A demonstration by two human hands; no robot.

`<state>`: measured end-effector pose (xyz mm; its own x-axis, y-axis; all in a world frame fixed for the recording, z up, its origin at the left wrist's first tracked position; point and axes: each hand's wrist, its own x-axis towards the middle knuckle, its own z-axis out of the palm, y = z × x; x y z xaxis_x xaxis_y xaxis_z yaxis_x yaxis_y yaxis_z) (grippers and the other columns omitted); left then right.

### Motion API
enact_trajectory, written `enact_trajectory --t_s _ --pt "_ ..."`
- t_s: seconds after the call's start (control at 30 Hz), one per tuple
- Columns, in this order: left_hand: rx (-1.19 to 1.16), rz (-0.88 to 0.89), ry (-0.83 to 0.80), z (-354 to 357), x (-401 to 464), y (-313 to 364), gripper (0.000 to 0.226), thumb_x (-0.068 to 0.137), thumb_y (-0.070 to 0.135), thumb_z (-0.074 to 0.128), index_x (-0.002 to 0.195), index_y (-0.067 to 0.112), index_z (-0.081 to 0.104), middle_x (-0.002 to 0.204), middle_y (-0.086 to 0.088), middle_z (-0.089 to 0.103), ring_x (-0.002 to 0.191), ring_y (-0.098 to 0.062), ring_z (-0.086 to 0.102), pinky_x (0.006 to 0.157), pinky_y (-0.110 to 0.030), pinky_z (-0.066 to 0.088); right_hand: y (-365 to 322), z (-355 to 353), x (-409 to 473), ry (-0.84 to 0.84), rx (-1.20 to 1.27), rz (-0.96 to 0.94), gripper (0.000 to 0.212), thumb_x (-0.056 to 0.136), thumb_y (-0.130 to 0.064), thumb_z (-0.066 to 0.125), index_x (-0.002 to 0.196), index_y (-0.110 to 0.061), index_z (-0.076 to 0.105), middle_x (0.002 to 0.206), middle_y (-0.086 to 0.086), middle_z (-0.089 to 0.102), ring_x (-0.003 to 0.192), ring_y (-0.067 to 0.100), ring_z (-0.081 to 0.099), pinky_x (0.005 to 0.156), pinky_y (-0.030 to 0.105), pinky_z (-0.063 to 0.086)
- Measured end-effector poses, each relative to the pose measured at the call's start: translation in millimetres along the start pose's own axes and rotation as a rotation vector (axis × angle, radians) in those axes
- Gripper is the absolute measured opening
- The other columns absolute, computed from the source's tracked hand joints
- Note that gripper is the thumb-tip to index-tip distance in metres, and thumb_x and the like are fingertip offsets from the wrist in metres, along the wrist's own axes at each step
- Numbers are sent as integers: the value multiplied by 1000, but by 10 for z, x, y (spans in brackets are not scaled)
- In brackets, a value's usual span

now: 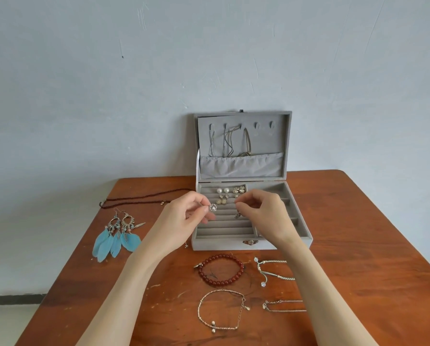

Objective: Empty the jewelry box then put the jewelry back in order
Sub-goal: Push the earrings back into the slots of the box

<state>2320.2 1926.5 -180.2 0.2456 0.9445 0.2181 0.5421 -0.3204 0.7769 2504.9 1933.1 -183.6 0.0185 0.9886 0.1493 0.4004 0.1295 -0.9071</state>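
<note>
The grey velvet jewelry box (301, 233) stands open at the table's far middle, with its lid (243, 116) upright and chains (225, 143) hanging inside it. Pearl studs (222, 190) and other small earrings (238, 191) sit in the ring rolls. Over the rolls, my left hand (186, 211) pinches a small silver earring (212, 207). My right hand (261, 211) hovers beside it with fingertips pinched on something tiny that I cannot make out. Another small earring (238, 215) lies in the rolls below.
On the wooden table (358, 245): blue feather earrings (116, 236) and a dark bead necklace (139, 199) at left, a red bead bracelet (220, 269), a silver chain bracelet (221, 310) and two thin bracelets (276, 269) (283, 305) in front. A tiny stud (186, 245) lies by the box.
</note>
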Motion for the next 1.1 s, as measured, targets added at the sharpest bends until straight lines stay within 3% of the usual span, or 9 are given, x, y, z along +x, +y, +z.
enact_trajectory --t_s 0.17,0.37,0.47,0.57,0.67,0.8,0.93,1.1 --pt "28 -13 90 50 46 18 13 84 19 64 85 32 64 85 14 66 82 -3 61 70 -8 45 13 17 5 -15 -37 -25 13 83 -8 60 79 -19 66 68 -9 62 62 0 55 57 5 43" --pt "60 4 71 31 36 56 19 85 16 62 86 35 66 82 19 67 81 2 64 72 -5 45 -14 26 -12 -25 -62 -38 14 84 -9 61 78 -21 65 67 -10 61 62 1 54 56 6 43" --pt "66 1 -14 -20 30 89 22 87 16 59 84 36 67 78 16 69 78 4 65 72 -7 47 -68 -1 -18 -44 -68 0 18 82 -10 63 69 -23 64 61 -6 63 56 1 57 58 11 47" --pt "63 -65 -171 -101 77 141 23 87 15 61 80 36 66 73 12 71 73 1 66 68 -10 50 -131 -48 24 -193 -99 129 13 78 -9 65 68 -17 69 59 2 68 51 5 59 58 22 51" --pt "123 -162 -311 -170 224 153 17 85 14 63 79 29 66 71 10 71 67 -1 67 56 -10 47 -163 -2 94 -292 -240 178 9 77 -8 64 72 -12 70 60 5 67 43 -2 53 44 11 41" --pt "275 -191 -284 -83 419 109 9 86 16 62 88 21 69 69 12 67 64 1 63 55 -10 42 -164 119 212 -209 -299 137 16 76 -6 61 65 -16 66 58 1 62 58 7 57 62 21 51" --pt "313 -190 -199 58 514 50 9 86 19 64 88 25 71 84 8 59 75 -4 53 59 -12 34 -93 177 301 -115 -317 143 16 78 -6 59 70 -18 66 74 7 64 76 19 60 62 23 44" --pt "323 -173 -135 128 557 -18 11 87 18 62 91 21 72 97 -2 66 83 -10 53 68 -18 36 -33 250 327 -75 -373 134 15 81 -7 56 79 -14 69 91 13 68 86 25 61 63 25 42"
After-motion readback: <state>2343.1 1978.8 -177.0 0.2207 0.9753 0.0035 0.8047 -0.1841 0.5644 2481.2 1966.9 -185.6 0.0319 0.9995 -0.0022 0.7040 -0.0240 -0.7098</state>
